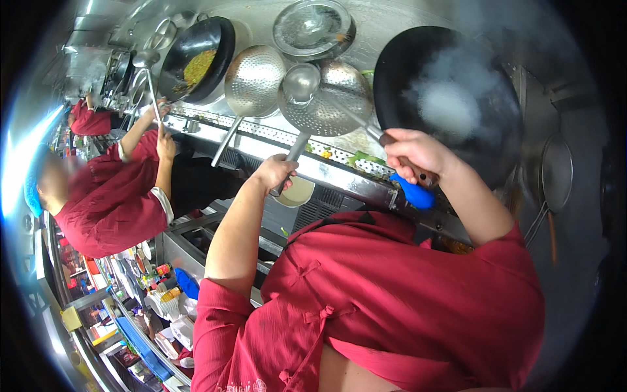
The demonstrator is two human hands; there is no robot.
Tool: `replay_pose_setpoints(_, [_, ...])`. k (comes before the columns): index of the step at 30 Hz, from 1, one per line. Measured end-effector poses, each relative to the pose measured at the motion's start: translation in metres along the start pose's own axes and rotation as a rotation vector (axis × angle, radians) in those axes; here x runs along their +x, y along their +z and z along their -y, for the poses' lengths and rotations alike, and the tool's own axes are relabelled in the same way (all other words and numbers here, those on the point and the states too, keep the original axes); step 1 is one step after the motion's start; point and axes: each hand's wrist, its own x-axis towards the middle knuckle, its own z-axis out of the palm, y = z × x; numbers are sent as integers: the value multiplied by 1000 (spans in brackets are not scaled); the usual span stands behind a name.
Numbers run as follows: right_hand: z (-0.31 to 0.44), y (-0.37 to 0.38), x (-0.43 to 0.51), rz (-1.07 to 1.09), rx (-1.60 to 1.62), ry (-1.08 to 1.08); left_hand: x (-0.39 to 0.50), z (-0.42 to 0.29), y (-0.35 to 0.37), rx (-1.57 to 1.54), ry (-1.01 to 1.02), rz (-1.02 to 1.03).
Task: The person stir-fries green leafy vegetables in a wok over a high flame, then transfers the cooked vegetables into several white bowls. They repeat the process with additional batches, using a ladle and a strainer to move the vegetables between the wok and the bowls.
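Note:
My left hand (pixel 275 172) grips the handle of a perforated metal strainer (pixel 338 115), whose round bowl lies over the stove top. With my right hand (pixel 416 153) I hold a ladle by its brown wooden handle. The ladle's round metal bowl (pixel 301 82) is above the strainer, overlapping it in view; whether they touch I cannot tell. To the right of both stands a large black wok (pixel 401 68) with steam or smoke rising from it and a pale patch in its middle. A blue cloth (pixel 414 192) hangs under my right hand at the stove's front edge.
A second perforated strainer (pixel 254 81) lies left, beside a black wok (pixel 223 36) holding yellow-green food. Behind is a water-filled metal basin (pixel 313 27). A co-worker (pixel 112 196) stands close on the left with a ladle. A mesh skimmer (pixel 557 171) hangs at right.

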Motion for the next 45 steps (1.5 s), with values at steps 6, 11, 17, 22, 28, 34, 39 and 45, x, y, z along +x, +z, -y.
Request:
replay_pose_setpoints(6, [-33, -4, -51, -414, -939, -154, -1, -10, -3, 391, 148, -303])
replay_pose_setpoints(11, [-71, -13, -106, -906, -1100, -478, 4, 7, -4, 448, 171, -350])
replay_pose_setpoints(17, [-165, -91, -163, -1105, -1060, -243, -20, 67, 44, 763, 380, -673])
replay_pose_setpoints(22, [-189, -147, -174, -966, -1716, 58, -129, 209, 82, 236, 602, -570])
replay_pose_setpoints(28, [-107, 110, -2, -219, -2192, -680, -261, 447, 194, -372, 327, -718])
replay_pose_setpoints(34, [-319, 563, -57, 1150, -1741, -788, -339, 586, 327, -786, 82, -952])
replay_pose_setpoints(39, [-458, 657, -272, 2497, -976, -449, -368, 622, 412, -1153, -9, -1179])
replay_pose_setpoints(45, [-498, 646, -321, 2471, -788, -59, -386, 654, 496, -1364, -344, -1723])
